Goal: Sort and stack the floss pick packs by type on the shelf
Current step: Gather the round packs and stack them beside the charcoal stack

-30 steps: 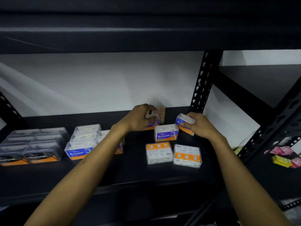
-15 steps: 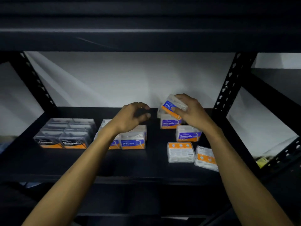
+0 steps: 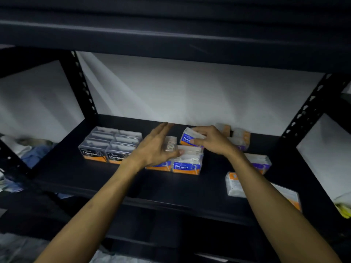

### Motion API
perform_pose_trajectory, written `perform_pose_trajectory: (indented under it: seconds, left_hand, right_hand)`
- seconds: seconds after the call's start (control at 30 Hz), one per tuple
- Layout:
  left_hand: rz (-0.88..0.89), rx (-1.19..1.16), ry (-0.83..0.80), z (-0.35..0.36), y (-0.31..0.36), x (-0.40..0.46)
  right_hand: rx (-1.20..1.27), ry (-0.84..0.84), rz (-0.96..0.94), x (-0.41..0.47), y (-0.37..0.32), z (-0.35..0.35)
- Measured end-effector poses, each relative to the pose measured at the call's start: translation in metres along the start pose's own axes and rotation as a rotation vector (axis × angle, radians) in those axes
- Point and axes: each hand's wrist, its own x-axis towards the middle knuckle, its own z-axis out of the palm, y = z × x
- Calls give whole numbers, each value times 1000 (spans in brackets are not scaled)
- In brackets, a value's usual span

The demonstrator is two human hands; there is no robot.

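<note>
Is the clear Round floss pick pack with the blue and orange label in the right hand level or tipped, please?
Tipped. The clear Round floss pick pack sits tilted in the right hand, its label slanting above the level Round stack below.

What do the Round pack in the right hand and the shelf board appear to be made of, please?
The Round pack held by the right hand looks like clear, glossy rigid plastic: white contents show through it, with a blue and orange printed label. The shelf board looks matt black, with perforated black uprights that suggest painted metal, though the board's own material is not certain.
</note>
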Motion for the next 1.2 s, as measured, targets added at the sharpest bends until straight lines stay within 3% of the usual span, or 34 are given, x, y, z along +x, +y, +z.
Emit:
perform_pose_trajectory:
  seconds: [0.4,0.6,0.77,0.97,1.2]
  left_hand:
    - [70,52,4,9,-10,3]
    - [82,-156,158,-2,-15,-1]
    - [-6,-263,199,-18,-22,-6]
    - [-53,-185,76,9,-24,-9]
    - [-94,-198,86,15,-22,-6]
  right_hand:
    - [-55,-129,50,1,-10,13]
    - [-56,-132,87,-12,-9,9]
    - [-81,-124,115,-42,-10,15]
    - [-147,-87,62,-45,1,34]
    - [-61,-60,16,-46,8,49]
